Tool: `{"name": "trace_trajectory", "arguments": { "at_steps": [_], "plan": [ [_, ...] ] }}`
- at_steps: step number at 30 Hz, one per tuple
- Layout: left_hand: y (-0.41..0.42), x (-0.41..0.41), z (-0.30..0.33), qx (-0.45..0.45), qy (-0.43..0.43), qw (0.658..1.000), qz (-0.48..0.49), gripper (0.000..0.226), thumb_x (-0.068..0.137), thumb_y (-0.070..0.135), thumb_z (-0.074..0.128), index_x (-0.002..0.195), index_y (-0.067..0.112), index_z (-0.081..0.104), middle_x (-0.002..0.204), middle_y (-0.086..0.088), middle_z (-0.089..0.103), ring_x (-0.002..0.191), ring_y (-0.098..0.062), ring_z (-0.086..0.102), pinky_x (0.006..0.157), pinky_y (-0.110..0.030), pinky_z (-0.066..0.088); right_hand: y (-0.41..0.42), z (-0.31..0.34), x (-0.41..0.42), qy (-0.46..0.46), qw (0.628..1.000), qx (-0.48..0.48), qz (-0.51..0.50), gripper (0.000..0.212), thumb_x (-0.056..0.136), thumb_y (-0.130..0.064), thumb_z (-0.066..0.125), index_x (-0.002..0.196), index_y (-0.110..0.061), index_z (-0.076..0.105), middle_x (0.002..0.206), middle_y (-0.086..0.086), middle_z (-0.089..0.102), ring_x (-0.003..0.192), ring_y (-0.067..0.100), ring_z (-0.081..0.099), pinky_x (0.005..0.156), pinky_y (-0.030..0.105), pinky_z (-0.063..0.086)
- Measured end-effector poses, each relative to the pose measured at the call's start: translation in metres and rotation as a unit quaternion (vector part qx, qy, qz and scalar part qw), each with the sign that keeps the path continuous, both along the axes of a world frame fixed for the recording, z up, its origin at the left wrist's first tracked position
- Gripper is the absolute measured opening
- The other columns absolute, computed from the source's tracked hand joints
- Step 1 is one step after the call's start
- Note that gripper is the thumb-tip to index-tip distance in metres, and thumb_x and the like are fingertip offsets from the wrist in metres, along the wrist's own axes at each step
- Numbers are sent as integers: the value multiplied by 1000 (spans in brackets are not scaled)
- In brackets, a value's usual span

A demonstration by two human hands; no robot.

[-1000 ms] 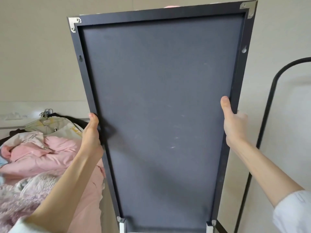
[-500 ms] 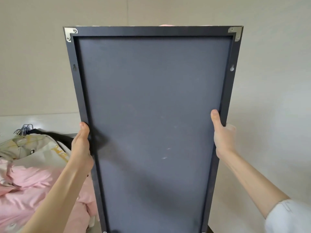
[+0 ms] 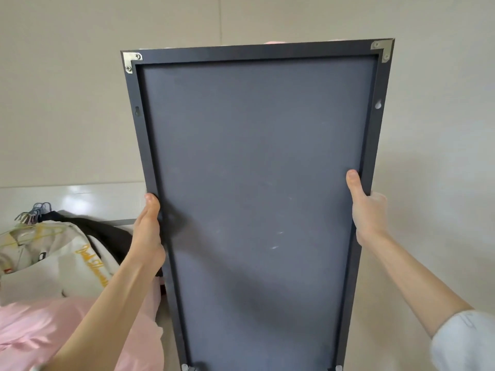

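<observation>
A tall dark-framed panel (image 3: 254, 170) fills the middle of the head view, its grey back side toward me, with metal brackets at the corners and hanging holes in both side rails. I hold it upright off the ground in front of a plain wall. My left hand (image 3: 148, 236) grips the left rail, thumb on the back face, fingers hidden behind. My right hand (image 3: 367, 210) grips the right rail at about the same height, thumb along the inner edge. The panel's front face is hidden.
A heap of clothes lies at the lower left: a cream jacket with yellow lettering (image 3: 56, 253), a black garment (image 3: 107, 234), pink fabric (image 3: 40, 336) and a bunch of hangers (image 3: 33, 212). A beige wall (image 3: 67, 103) stands close behind the panel.
The panel has straightened from tilted and now sits to the right in view. The black curved stand at the right has left the view. Both hands keep their grip.
</observation>
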State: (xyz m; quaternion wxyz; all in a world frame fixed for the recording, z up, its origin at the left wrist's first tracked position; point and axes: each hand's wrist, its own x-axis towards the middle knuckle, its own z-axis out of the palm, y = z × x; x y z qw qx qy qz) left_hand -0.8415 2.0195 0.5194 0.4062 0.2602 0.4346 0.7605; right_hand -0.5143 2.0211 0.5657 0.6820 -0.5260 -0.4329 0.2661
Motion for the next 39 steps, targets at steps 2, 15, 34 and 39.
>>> {"name": "trace_trajectory", "arguments": {
  "at_steps": [2,15,34,39],
  "plan": [
    [33,5,2,-1,1,1000,-1,51,89,56,44,123,18,53,116,1,60,106,-18,57,89,-33,46,39,-3,3,-4,1000,-1,-2,59,83,-55,57,58,-21,15,55,-1,14,38,9,13,38,21,16],
    [232,87,-23,-31,24,996,82,46,90,55,42,117,20,55,119,1,57,112,-18,54,102,-37,42,281,-33,76,-39,995,-53,74,55,87,-55,50,58,-19,21,58,-1,19,50,16,18,47,26,17],
    [351,163,-70,-61,35,979,192,41,88,57,43,70,22,51,86,0,47,87,-16,46,87,-32,41,493,-43,127,-101,964,-93,230,46,89,-55,45,82,-11,53,76,3,49,78,27,50,70,26,39],
    [368,174,-74,-62,77,980,171,48,71,72,43,80,25,47,91,7,43,84,-15,40,79,-32,35,509,-53,146,-101,966,-98,216,55,91,-52,45,104,-1,58,95,11,60,98,28,55,86,30,42]
  ]
}}
